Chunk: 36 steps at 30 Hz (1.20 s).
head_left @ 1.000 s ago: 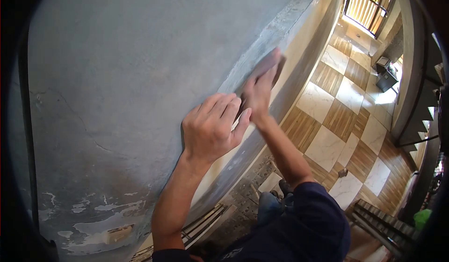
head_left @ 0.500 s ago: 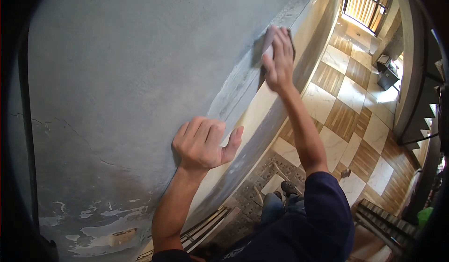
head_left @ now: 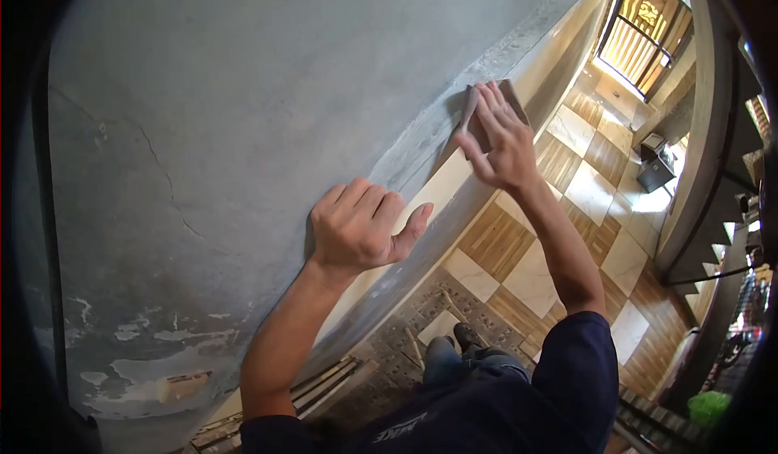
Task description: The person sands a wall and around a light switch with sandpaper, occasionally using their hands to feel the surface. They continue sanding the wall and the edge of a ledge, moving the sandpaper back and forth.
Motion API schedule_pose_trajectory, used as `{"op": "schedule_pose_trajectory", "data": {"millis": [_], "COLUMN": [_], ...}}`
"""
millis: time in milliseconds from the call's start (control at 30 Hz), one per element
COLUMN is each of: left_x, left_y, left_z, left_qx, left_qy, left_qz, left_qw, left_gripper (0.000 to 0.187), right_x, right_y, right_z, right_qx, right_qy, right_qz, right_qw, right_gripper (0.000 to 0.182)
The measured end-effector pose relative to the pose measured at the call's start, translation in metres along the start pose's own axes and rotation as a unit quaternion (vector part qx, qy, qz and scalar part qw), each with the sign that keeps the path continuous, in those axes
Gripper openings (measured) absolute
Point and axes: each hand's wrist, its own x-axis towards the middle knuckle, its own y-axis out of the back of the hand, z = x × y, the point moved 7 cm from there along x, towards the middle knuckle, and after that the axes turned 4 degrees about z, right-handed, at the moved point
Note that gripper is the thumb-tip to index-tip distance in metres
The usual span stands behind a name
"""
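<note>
My right hand (head_left: 502,142) presses a brown sheet (head_left: 512,100), which looks like sandpaper, against the edge of the grey wall (head_left: 211,114). Its fingers lie nearly straight over the sheet. Lower down and to the left, my left hand (head_left: 356,223) rests against the same wall beside its cream-coloured edge, fingers curled and thumb sticking out, with nothing visible in it. A rough, lighter band (head_left: 429,130) runs along the wall's edge between the two hands.
Far below lies a floor of wood-look and marble-look tiles (head_left: 590,187). A gate (head_left: 640,33) stands at the top right, with a black box (head_left: 655,174) nearer. Long strips (head_left: 332,385) lie at the wall's foot. Something green (head_left: 708,408) is at the lower right.
My right hand and the brown sheet are now lower and further right, at the wall's edge. My left hand stays on the wall. The whole view has shifted slightly.
</note>
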Motion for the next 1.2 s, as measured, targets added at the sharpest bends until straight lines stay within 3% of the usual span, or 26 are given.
{"op": "schedule_pose_trajectory", "data": {"millis": [33,100,133,167,233,267,300,367,433,500,567,667,733,800,833,900,967,1033,1100,1200], "left_x": [0.0,-0.001,-0.001,-0.003,-0.005,-0.005,-0.005,-0.006,-0.006,-0.003,0.0,-0.003,-0.004,-0.005,-0.006,-0.006,-0.007,-0.008,-0.008,-0.007], "left_y": [-0.001,-0.001,-0.001,-0.002,-0.002,-0.002,-0.003,-0.003,0.0,0.002,0.0,0.002,0.003,0.007,0.006,0.003,0.004,0.006,0.009,0.012], "left_z": [-0.001,-0.001,-0.001,-0.001,-0.001,-0.002,-0.001,-0.001,-0.001,0.0,-0.002,0.0,-0.001,0.0,0.0,0.001,0.003,0.004,0.004,0.008], "left_qx": [0.001,-0.002,0.0,-0.003,-0.006,-0.003,-0.001,-0.001,0.0,-0.006,-0.013,-0.004,0.007,-0.024,-0.026,-0.027,-0.026,-0.027,-0.035,-0.031], "left_qy": [0.008,-0.001,0.0,0.003,0.002,-0.001,-0.001,-0.001,0.005,0.001,-0.007,-0.015,-0.016,-0.009,-0.008,-0.018,-0.018,-0.031,-0.04,-0.06], "left_qz": [0.002,-0.004,-0.002,-0.013,-0.027,-0.026,-0.025,-0.014,-0.005,-0.011,0.003,0.031,0.038,0.03,0.031,0.025,0.028,0.027,0.031,0.035], "left_qw": [1.0,1.0,1.0,1.0,1.0,1.0,1.0,1.0,1.0,1.0,1.0,0.999,0.999,0.999,0.999,0.999,0.999,0.999,0.998,0.997], "left_gripper": [0.04,0.04,0.04,0.037,0.035,0.035,0.036,0.036,0.037,0.038,0.039,0.04,0.041,0.04,0.04,0.041,0.041,0.04,0.041,0.043], "right_x": [0.004,0.009,0.007,0.009,0.014,0.017,0.012,0.003,0.003,0.014,0.029,0.017,0.03,0.03,0.035,0.02,0.001,0.001,0.02,0.013], "right_y": [0.01,0.017,0.012,0.008,0.001,0.004,-0.001,-0.006,-0.003,-0.003,-0.008,-0.008,-0.001,-0.011,-0.007,-0.005,0.007,0.008,0.012,0.015], "right_z": [-0.012,-0.039,-0.037,-0.025,0.014,0.029,0.025,-0.015,-0.047,-0.005,0.033,-0.036,-0.03,0.012,0.02,-0.012,-0.067,-0.064,-0.043,-0.063], "right_qx": [0.002,0.094,0.061,0.061,0.149,0.172,0.172,0.068,0.145,0.076,0.041,0.057,0.047,0.026,0.045,-0.051,0.076,0.115,0.101,0.163], "right_qy": [0.005,0.07,0.072,0.072,0.019,-0.105,-0.105,0.082,0.128,0.093,-0.048,0.198,0.18,0.085,0.075,0.091,0.188,0.191,0.134,0.177], "right_qz": [-0.006,-0.082,-0.082,-0.081,-0.103,-0.096,-0.095,-0.042,-0.067,-0.073,-0.168,-0.044,-0.09,-0.178,-0.14,-0.159,-0.074,-0.114,-0.171,-0.148], "right_qw": [1.0,0.99,0.992,0.992,0.983,0.975,0.975,0.993,0.979,0.99,0.984,0.978,0.979,0.98,0.986,0.982,0.976,0.968,0.971,0.959], "right_gripper": [0.061,0.08,0.062,0.062,0.045,0.039,0.039,0.039,0.044,0.043,0.035,0.035,0.033,0.031,0.033,0.037,0.042,0.039,0.033,0.029]}}
